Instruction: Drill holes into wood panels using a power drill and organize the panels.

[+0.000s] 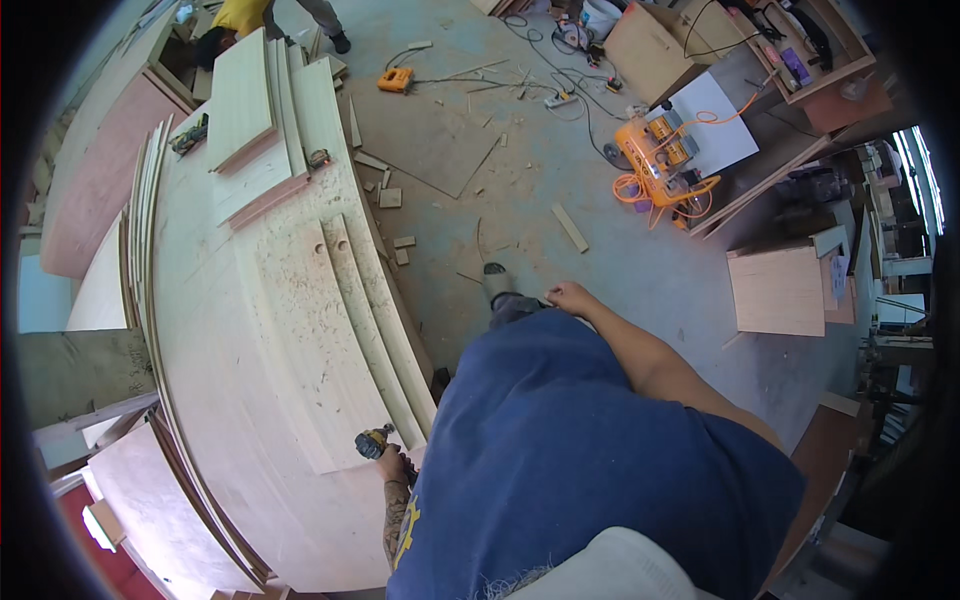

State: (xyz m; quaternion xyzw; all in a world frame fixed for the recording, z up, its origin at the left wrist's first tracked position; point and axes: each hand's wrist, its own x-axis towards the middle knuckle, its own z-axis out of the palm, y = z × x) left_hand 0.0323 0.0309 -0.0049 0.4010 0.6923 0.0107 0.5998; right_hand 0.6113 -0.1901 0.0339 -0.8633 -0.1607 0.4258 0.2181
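Observation:
My left hand (393,467) grips a small yellow and black power drill (373,442) at the near edge of a large plywood workbench (210,400). The drill's nose rests at the near end of two long narrow wood strips (365,320), each with a round hole near its far end, lying on a wider speckled panel (300,340). My right hand (570,297) hangs beside my hip above the concrete floor, fingers loosely curled, nothing in it. My blue shirt hides most of both arms.
Stacked boards (245,110) lie at the bench's far end. Wood offcuts (570,228) and cables litter the floor. An orange compressor (655,160) stands to the right, a plywood box (780,290) nearer. Another person (250,15) stands at the far end.

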